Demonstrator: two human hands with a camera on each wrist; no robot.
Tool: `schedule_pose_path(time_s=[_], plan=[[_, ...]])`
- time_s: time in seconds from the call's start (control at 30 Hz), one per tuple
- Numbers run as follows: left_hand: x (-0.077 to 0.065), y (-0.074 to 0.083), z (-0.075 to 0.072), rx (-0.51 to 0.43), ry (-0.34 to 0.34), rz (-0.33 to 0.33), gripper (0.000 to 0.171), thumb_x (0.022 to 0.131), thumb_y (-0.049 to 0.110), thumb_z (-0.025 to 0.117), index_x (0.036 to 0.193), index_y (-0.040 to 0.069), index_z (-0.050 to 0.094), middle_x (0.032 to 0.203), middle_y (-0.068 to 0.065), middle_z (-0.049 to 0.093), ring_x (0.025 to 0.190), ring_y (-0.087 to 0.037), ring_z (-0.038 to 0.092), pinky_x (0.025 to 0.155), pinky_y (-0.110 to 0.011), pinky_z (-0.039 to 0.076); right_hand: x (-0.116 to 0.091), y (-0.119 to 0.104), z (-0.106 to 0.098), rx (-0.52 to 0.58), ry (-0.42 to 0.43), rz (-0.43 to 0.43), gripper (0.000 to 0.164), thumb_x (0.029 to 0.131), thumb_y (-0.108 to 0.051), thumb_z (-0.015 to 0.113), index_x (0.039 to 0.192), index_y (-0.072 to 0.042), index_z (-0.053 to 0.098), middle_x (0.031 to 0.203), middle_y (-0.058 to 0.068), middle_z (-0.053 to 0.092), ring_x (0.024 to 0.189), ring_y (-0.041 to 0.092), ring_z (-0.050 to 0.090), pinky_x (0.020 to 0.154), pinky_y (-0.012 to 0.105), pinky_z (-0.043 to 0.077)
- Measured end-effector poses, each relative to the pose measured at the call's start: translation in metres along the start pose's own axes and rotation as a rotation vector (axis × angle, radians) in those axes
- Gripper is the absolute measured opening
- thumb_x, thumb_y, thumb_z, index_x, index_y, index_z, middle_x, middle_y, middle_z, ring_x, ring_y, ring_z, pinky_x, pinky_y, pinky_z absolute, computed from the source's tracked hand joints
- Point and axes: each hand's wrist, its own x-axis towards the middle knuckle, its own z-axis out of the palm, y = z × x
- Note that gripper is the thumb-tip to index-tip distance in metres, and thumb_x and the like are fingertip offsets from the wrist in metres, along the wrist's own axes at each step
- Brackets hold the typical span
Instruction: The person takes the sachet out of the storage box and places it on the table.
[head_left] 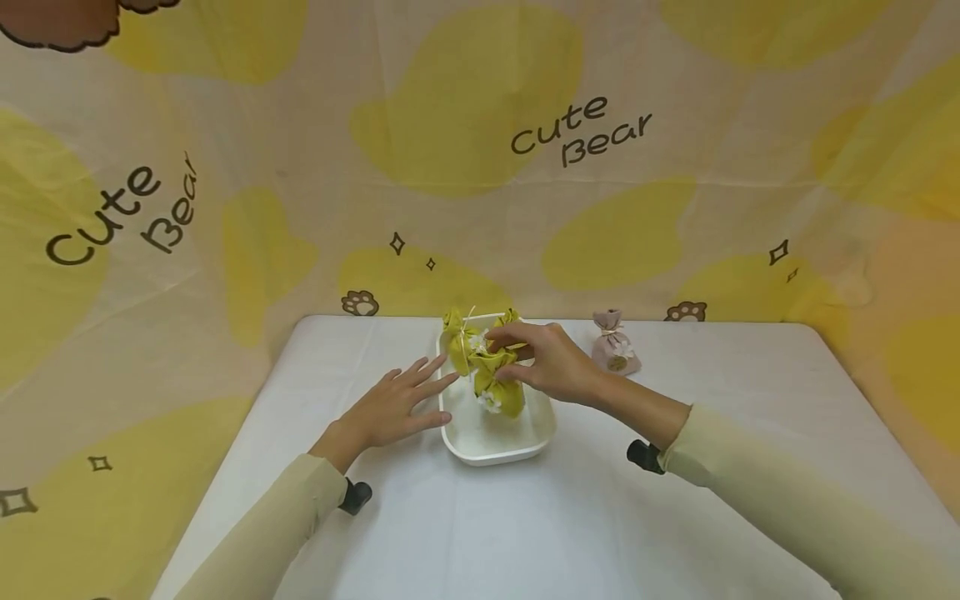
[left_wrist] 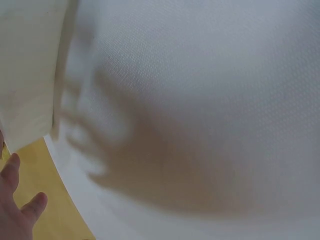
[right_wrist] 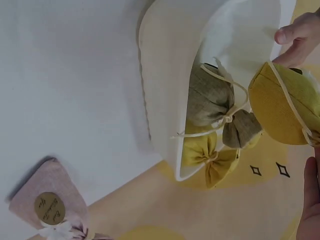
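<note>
My right hand (head_left: 558,362) pinches the gathered top of a yellow drawstring pouch (head_left: 501,395) and holds it over a white tray (head_left: 480,440). A small white flower decorates this pouch. My left hand (head_left: 393,404) is spread with straight fingers beside the tray's left rim, its fingertips close to the rim. Inside the tray, toward the back, a grey-brown pouch (right_wrist: 212,95) with a pale cord lies beside a yellow pouch (right_wrist: 200,152). Another view, from the head, has a yellow pouch (head_left: 453,340) at the tray's back left; my right hand partly covers the tray's contents there.
To the right of the tray, a pink pouch (head_left: 615,343) with a round brown tag stands on the white-covered table (head_left: 585,525). A yellow patterned cloth backdrop (head_left: 465,217) rises behind the table's far edge.
</note>
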Motion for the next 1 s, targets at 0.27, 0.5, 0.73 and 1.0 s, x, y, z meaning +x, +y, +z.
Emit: schedule_pose_path(time_s=[0.27,0.5,0.73,1.0], plan=[[0.000,-0.001,0.002,-0.001,0.003,-0.003,0.074,0.094,0.074,0.037,0.156,0.036,0.031,0.167,0.006,0.010,0.151,-0.033,0.016,0.115,-0.063,0.019,0.002,0.000,-0.020,-0.063,0.076,0.020,0.045,0.083,0.001,0.078,0.125,0.004,0.062,0.115,0.014,0.070,0.108,0.029,0.068,0.086,0.027,0.056],[0.000,-0.002,0.003,0.003,0.005,0.002,0.074,0.094,0.074,0.038,0.156,0.037,0.030,0.167,0.007,0.009,0.152,-0.031,0.015,0.116,-0.062,0.019,0.000,0.001,-0.039,-0.095,0.162,0.051,0.048,0.082,0.003,0.078,0.127,0.001,0.062,0.116,0.014,0.069,0.105,0.030,0.069,0.085,0.032,0.057],[-0.001,-0.001,0.002,0.000,0.000,-0.009,0.074,0.094,0.075,0.037,0.156,0.037,0.031,0.167,0.007,0.009,0.152,-0.031,0.015,0.116,-0.062,0.018,-0.008,0.018,-0.055,-0.130,0.215,0.075,0.046,0.083,0.004,0.077,0.126,0.002,0.062,0.117,0.019,0.069,0.102,0.035,0.070,0.086,0.036,0.057],[-0.001,0.000,0.000,0.000,-0.010,-0.017,0.073,0.094,0.074,0.037,0.157,0.037,0.029,0.167,0.007,0.008,0.152,-0.030,0.013,0.116,-0.062,0.018,-0.018,0.048,-0.064,-0.176,0.258,0.143,0.045,0.084,0.006,0.075,0.125,0.006,0.060,0.120,0.024,0.066,0.105,0.038,0.068,0.088,0.041,0.056]])
